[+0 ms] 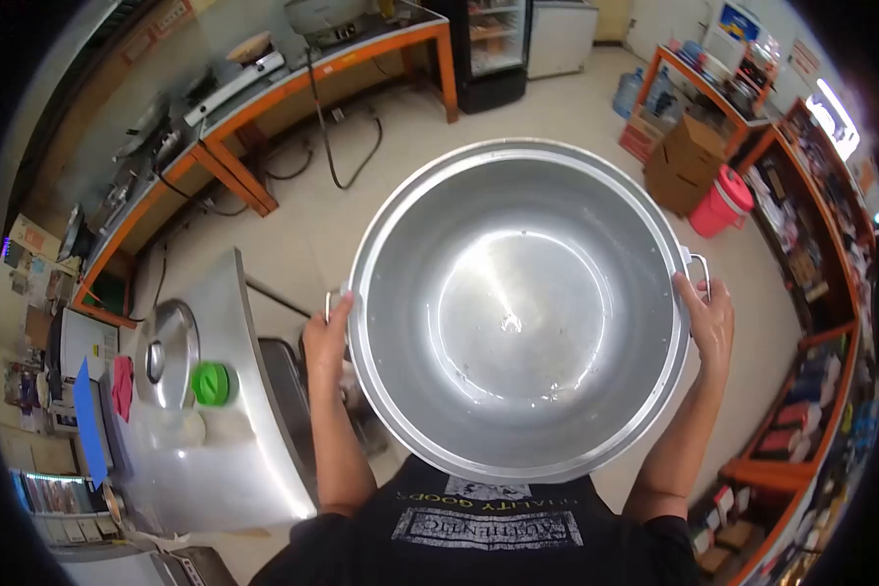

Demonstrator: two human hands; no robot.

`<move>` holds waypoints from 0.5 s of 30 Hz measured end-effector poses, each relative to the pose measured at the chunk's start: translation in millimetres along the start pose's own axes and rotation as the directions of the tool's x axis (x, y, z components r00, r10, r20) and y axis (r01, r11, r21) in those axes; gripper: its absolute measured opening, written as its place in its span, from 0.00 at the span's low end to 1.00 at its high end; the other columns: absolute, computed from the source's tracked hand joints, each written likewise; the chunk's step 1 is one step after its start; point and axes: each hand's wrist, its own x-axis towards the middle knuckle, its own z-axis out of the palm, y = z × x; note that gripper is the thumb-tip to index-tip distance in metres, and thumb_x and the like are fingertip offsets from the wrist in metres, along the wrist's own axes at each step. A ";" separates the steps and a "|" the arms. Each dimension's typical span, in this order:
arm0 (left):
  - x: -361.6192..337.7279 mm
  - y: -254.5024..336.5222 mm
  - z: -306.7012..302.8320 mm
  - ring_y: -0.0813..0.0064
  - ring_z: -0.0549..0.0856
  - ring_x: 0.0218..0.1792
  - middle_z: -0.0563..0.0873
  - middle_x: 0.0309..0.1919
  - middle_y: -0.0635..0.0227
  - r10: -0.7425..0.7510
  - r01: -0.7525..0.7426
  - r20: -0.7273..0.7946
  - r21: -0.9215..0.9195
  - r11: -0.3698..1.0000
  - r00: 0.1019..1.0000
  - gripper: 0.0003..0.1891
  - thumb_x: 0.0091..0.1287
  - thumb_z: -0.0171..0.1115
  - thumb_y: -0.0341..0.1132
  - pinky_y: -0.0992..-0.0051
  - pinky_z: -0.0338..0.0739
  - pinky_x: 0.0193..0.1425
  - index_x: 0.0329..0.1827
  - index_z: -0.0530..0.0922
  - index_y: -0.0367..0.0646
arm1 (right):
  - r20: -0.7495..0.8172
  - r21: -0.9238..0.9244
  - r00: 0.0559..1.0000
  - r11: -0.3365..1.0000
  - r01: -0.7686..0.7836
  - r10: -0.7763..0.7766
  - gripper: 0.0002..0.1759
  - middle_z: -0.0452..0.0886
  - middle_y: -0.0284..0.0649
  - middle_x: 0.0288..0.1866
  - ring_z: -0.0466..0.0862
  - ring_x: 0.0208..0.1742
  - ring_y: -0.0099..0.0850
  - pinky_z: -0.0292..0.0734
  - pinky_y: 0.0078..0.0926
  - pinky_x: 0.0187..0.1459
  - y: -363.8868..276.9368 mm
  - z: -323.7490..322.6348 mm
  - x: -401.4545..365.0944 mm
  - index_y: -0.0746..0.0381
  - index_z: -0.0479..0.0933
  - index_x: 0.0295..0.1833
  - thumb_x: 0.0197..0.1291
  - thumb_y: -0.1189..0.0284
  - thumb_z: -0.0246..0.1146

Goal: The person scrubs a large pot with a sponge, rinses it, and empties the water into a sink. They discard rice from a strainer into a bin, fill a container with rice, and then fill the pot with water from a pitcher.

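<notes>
A large round metal pot (pixel 518 381) fills the middle of the view, its wide mouth facing me. Its inside is wet and shiny, with a few drops and small specks on the bottom. My left hand (pixel 328 337) is wrapped round the handle on the pot's left side. On the right side, my right hand (pixel 706 317) grips the other handle, with its thumb near the rim. The pot is held in front of my chest, above the floor.
At left stands a steel table (pixel 234 469) with a metal lid (pixel 167 352) and a green container (pixel 210 384). An orange-framed counter (pixel 234 122) runs behind. To the right are a cardboard box (pixel 684 164), a pink jug (pixel 721 202) and orange shelves (pixel 772 474).
</notes>
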 end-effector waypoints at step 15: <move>342.6 197.3 105.8 0.77 0.77 0.24 0.78 0.23 0.68 0.100 -0.104 -0.034 -0.129 0.986 0.994 0.24 0.52 0.73 0.48 0.73 0.72 0.29 0.35 0.77 0.35 | 0.092 0.418 0.994 0.904 -0.094 0.061 0.34 0.76 0.44 0.36 0.79 0.37 0.34 0.75 0.33 0.38 -157.3 256.9 303.6 0.71 0.76 0.46 0.43 0.52 0.72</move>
